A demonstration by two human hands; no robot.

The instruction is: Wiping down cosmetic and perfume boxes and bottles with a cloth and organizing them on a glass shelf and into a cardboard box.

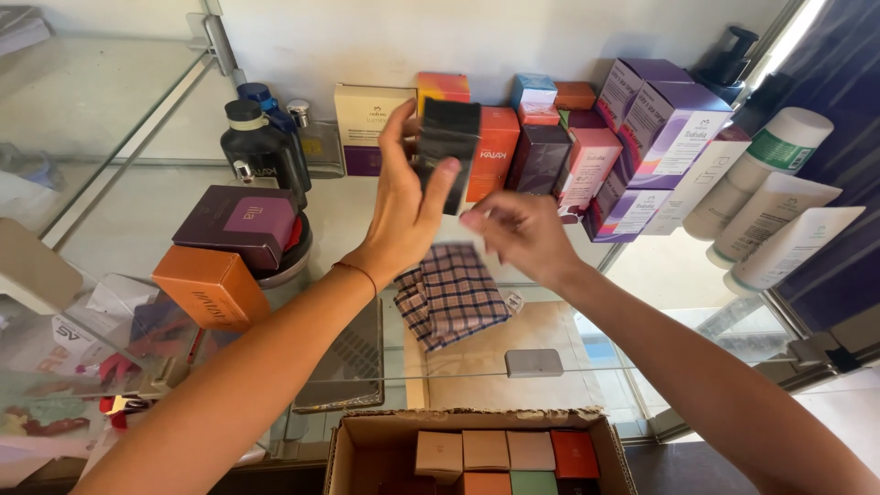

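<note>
Black box [447, 151] is pinched upright in the left hand [403, 206], thumb across its front, raised over the glass shelf [137, 211] beside the red box [495, 147]; right hand [518, 234] hovers loosely open, empty.

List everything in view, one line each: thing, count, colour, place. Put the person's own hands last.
black box: one, black, held up in front of the shelf row
checked cloth: one, plaid in dark and pale tones, on the glass shelf
dark bottles: two, black and blue-capped, left rear
white tubes: three, white, lying at right
purple boxes: several, purple and white, right rear
orange box: one, orange, left front
cardboard carton: one, brown, bottom centre, holding small coloured boxes
left hand: grips the black box
right hand: open, just below the box, blurred
</note>
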